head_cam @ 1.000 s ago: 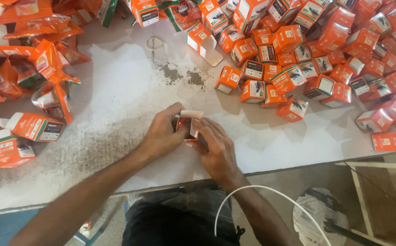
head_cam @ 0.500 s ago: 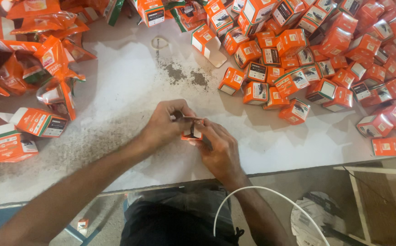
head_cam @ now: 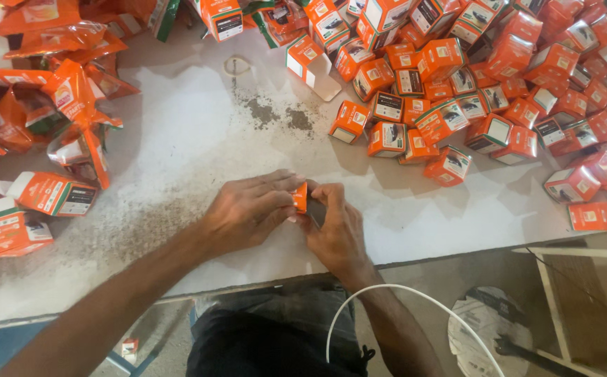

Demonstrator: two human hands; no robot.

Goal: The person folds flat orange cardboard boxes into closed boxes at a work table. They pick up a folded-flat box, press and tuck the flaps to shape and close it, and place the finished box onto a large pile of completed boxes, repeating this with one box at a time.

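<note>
Small orange box (head_cam: pixel 301 197) pinched between left hand (head_cam: pixel 247 209) and right hand (head_cam: pixel 335 230) over the worktop (head_cam: pixel 178 139).
Heap of closed boxes (head_cam: pixel 471 77) apparently done; flat cartons (head_cam: pixel 24 209) seemingly waiting.

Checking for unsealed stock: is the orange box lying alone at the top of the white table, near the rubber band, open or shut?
Open. The orange box has its pale flap hanging out flat on the table.

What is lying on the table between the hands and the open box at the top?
In the head view, only bare white table with two dark patches of grit lies between the hands and the open box.
</note>
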